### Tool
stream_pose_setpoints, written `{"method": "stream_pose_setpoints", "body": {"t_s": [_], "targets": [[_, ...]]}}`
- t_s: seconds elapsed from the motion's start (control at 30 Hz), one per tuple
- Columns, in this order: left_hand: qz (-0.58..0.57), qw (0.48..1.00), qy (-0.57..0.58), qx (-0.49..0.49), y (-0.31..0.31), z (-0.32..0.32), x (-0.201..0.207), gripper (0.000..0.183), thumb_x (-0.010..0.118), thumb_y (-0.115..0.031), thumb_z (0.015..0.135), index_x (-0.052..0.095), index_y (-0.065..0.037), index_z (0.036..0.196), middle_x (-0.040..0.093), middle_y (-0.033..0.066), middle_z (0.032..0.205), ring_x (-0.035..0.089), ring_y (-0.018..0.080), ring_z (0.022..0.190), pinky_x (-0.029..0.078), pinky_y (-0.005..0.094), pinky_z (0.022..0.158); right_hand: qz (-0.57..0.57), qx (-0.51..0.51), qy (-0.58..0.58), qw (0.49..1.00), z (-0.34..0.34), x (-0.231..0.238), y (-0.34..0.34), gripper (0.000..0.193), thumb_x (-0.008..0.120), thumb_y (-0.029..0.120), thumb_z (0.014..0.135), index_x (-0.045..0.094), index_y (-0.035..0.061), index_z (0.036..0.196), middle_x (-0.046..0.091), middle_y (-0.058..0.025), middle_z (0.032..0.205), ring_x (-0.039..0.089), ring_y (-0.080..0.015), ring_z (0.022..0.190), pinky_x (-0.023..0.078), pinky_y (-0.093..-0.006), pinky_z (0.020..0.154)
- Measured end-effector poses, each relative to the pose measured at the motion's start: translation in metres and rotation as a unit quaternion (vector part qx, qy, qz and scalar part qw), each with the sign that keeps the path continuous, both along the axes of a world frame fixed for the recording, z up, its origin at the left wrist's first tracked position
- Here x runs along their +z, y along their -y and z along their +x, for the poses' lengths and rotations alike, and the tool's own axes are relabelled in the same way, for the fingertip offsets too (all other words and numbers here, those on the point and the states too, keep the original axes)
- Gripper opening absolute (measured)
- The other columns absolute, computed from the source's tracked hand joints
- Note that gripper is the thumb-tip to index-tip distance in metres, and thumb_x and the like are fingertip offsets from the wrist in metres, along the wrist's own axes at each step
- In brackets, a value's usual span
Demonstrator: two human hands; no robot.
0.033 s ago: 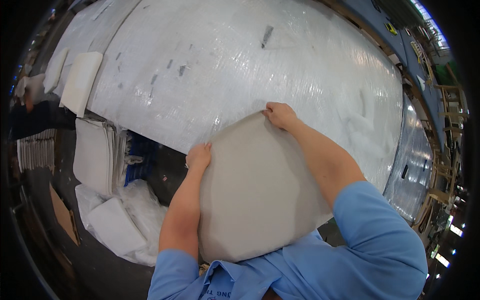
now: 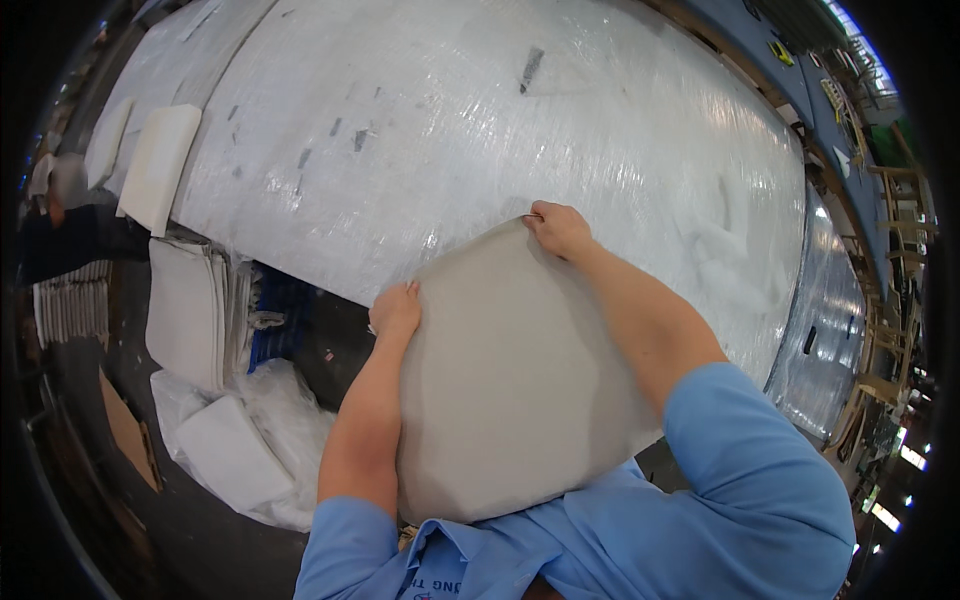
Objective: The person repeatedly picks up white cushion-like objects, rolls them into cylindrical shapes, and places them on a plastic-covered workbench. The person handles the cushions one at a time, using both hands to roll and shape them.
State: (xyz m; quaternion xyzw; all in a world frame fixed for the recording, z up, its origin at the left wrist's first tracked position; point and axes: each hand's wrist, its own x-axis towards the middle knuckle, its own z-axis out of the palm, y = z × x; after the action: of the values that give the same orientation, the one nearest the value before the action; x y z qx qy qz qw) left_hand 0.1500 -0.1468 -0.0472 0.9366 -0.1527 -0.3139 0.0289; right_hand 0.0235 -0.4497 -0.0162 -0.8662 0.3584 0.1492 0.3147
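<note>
I hold a large, plump grey cushion [image 2: 510, 390] against my chest, its top corner reaching over the near edge of the table. My left hand [image 2: 397, 312] grips the cushion's upper left edge. My right hand [image 2: 560, 230] pinches its top corner, fingers closed on the fabric. Both forearms run along the cushion's sides, and my blue sleeves hide its lower edge.
A wide table [image 2: 480, 130] wrapped in shiny clear plastic fills the view ahead. White foam slabs [image 2: 158, 165] lie at its left end. On the floor at left are a stack of white pads [image 2: 185, 315], a blue crate [image 2: 280, 310] and filled plastic bags [image 2: 235, 455]. Another person [image 2: 60, 220] stands far left.
</note>
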Motion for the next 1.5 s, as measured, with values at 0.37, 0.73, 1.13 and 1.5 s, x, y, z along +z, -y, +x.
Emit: {"method": "stream_pose_setpoints", "body": {"t_s": [0.37,0.73,1.13,1.5], "targets": [[-0.053,0.986,0.153,-0.037,0.008,0.010,-0.027,0.044,0.052,-0.040,0.107,0.072,-0.003,0.095,0.073,0.0190,0.093,0.063,0.0401,0.099,0.045,0.0555,0.090,-0.014,-0.102,0.138,0.985,0.003,-0.052,-0.003,0.031,0.065,0.036,0.100,0.072,0.0059,0.098,0.070,-0.0171,0.079,0.066,-0.0385,0.079,0.051,-0.0481,0.074],[-0.064,0.982,0.178,-0.024,0.014,0.010,-0.009,0.044,0.051,-0.040,0.107,0.074,-0.005,0.091,0.072,0.0177,0.092,0.063,0.0376,0.102,0.043,0.0527,0.093,-0.023,-0.101,0.160,0.982,0.009,-0.035,0.001,0.030,0.063,0.037,0.100,0.072,0.0090,0.100,0.073,-0.0165,0.085,0.068,-0.0398,0.084,0.051,-0.0495,0.076],[-0.063,0.981,0.181,-0.015,0.007,0.017,-0.034,0.043,0.053,-0.038,0.106,0.073,-0.003,0.090,0.071,0.0201,0.088,0.062,0.0401,0.097,0.043,0.0556,0.090,0.012,-0.108,0.116,0.987,0.013,-0.056,-0.004,0.032,0.062,0.039,0.100,0.072,0.0088,0.098,0.072,-0.0167,0.084,0.068,-0.0397,0.085,0.052,-0.0491,0.076],[-0.218,0.965,0.140,0.026,-0.008,0.023,0.016,0.030,0.063,-0.035,0.101,0.073,-0.007,0.104,0.072,0.0145,0.102,0.064,0.0369,0.104,0.046,0.0534,0.095,-0.030,0.006,0.076,0.997,0.003,-0.028,0.009,0.031,0.068,0.033,0.097,0.073,0.0097,0.116,0.074,-0.0165,0.112,0.069,-0.0374,0.105,0.055,-0.0466,0.092]]}}
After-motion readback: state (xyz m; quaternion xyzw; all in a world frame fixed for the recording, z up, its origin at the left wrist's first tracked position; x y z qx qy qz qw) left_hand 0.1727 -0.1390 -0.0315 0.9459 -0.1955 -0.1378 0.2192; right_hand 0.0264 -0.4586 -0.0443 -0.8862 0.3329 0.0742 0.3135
